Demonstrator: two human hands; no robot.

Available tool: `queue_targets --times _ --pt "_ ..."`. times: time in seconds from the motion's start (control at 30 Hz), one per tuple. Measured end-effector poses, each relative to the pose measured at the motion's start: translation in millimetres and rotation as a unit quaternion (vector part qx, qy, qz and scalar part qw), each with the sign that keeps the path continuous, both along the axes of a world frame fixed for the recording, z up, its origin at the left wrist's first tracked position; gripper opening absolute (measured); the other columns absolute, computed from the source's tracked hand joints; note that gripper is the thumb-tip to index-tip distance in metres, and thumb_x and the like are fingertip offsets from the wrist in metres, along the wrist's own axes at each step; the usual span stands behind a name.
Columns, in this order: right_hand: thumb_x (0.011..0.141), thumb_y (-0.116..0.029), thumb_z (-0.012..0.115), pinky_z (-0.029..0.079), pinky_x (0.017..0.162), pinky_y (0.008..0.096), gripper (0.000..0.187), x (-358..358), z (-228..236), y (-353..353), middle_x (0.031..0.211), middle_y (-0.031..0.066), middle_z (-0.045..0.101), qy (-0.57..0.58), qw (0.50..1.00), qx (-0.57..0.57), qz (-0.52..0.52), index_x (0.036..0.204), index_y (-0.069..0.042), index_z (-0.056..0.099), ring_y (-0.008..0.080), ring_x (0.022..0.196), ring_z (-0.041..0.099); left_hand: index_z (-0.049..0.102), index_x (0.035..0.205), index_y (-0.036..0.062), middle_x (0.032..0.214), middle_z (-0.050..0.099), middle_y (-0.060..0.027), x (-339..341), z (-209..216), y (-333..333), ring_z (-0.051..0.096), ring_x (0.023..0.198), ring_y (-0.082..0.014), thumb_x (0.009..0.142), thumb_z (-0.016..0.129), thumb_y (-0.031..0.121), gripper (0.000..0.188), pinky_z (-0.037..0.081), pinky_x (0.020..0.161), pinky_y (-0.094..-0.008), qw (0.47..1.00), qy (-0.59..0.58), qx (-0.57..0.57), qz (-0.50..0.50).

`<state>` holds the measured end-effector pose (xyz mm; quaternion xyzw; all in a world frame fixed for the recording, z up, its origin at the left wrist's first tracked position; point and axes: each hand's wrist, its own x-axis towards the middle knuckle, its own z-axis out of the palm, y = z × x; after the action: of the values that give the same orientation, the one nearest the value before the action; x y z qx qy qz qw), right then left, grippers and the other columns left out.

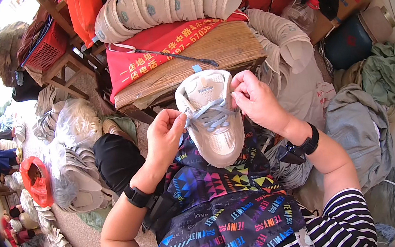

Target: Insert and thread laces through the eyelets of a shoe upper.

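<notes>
A cream sneaker [218,141] with pale blue shoelaces [215,115] rests toe toward me over my patterned apron [227,225], its heel end by a wooden bench. The laces criss-cross over the tongue. At the sneaker's left edge my left hand [162,134] is closed in a pinch on a shoelace. My right hand [257,99] is pinched at the opposite edge, beside the upper eyelets; what lies between its fingertips is too small to make out. Both wrists wear black bands.
On the wooden bench [232,50] lie a red cloth [129,70], a thin dark tool [178,57] and a curved row of cream shoe uppers [165,1]. More stacked uppers [286,35] hang at right. Left are plastic-wrapped piles [75,135] and a red bag [36,181]; grey sacks [355,131] lie right.
</notes>
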<state>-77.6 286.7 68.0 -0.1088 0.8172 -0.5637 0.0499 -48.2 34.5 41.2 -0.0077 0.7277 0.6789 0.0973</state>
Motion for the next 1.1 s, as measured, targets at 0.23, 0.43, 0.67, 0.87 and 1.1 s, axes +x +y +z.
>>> queue_targets --times 0.23,0.43,0.67,0.87,1.1 --pt "0.089 -0.002 0.054 0.051 0.065 0.0441 0.026 0.6 8.7 -12.6 0.084 0.0203 0.065 0.274 0.929 0.245 0.046 0.114 -0.003 0.045 0.0380 0.078 0.066 0.060 0.089 0.0040 0.075 0.055 0.0050 -1.9 3.6 7.2 0.047 0.066 -0.0032 0.094 0.060 0.014 0.011 0.038 0.059 -0.0192 0.999 -0.030 0.021 -0.024" --pt "0.088 -0.009 0.061 0.051 0.062 0.0458 0.032 -8.0 28.8 -9.5 0.087 0.0180 0.067 0.211 0.888 0.397 0.100 0.117 -0.005 0.046 0.0358 0.074 0.067 0.061 0.085 0.0043 0.074 0.055 0.0048 -11.4 12.2 4.4 0.046 0.065 -0.0030 0.089 0.060 0.011 0.008 0.037 0.057 -0.0201 0.996 -0.076 -0.028 -0.044" --pt "0.088 -0.003 0.056 0.051 0.064 0.0424 0.033 -24.7 36.7 -1.0 0.079 0.0168 0.064 0.069 0.959 0.213 0.174 0.118 -0.003 0.043 0.0349 0.071 0.066 0.061 0.082 0.0019 0.070 0.056 0.0032 -18.3 15.8 9.6 0.047 0.062 -0.0038 0.087 0.060 0.011 0.010 0.038 0.054 -0.0216 0.996 -0.075 -0.047 -0.031" --pt "0.087 -0.007 0.061 0.050 0.069 0.0434 0.033 -32.4 47.5 12.9 0.082 0.0137 0.066 0.146 0.919 0.293 0.221 0.117 -0.006 0.047 0.0347 0.075 0.066 0.061 0.086 -0.0012 0.067 0.057 -0.0046 -23.7 26.6 -1.2 0.054 0.063 -0.0125 0.085 0.065 0.007 0.009 0.046 0.060 -0.0278 0.956 0.131 -0.253 -0.066" --pt "0.083 -0.018 0.069 0.045 0.077 0.0423 0.025 -43.1 47.6 15.8 0.092 0.0086 0.061 0.298 0.839 0.400 0.218 0.104 -0.010 0.058 0.0283 0.088 0.061 0.062 0.094 0.0032 0.098 0.055 -0.0119 -38.2 52.8 -0.5 0.060 0.087 -0.0325 0.080 0.071 0.007 0.018 0.051 0.073 -0.0391 0.870 0.341 -0.353 -0.050"
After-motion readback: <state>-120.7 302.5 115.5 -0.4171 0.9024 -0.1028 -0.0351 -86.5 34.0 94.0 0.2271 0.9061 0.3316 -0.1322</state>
